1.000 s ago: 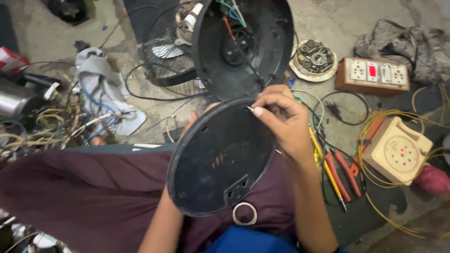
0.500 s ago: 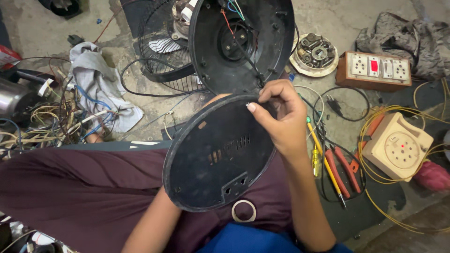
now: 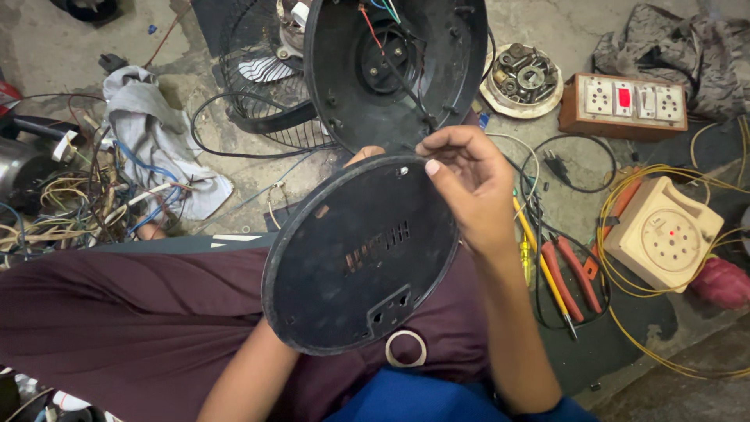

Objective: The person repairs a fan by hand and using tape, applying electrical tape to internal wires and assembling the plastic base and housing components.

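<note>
Right hand (image 3: 469, 187): fingers pinched closed on the top rim of the round black cover (image 3: 361, 254), tilting its flat face up to view.
Left hand (image 3: 367, 153): mostly hidden behind the cover, only fingertips showing; grip cannot be told.
Cover: dull slotted plastic, over the lap.
12 o'clock: black dished housing (image 3: 394, 70), wired inside.
3 o'clock: red-handled pliers (image 3: 574, 273) on the floor.

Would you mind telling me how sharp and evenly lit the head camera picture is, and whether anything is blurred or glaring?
Head view: soft, even daylight, no harsh glare; the round black cover and right hand are sharp; the left hand is hidden behind the cover; the black housing has a dark interior; wide-angle bending shows toward the edges; the wire tangle is slightly soft.
</note>
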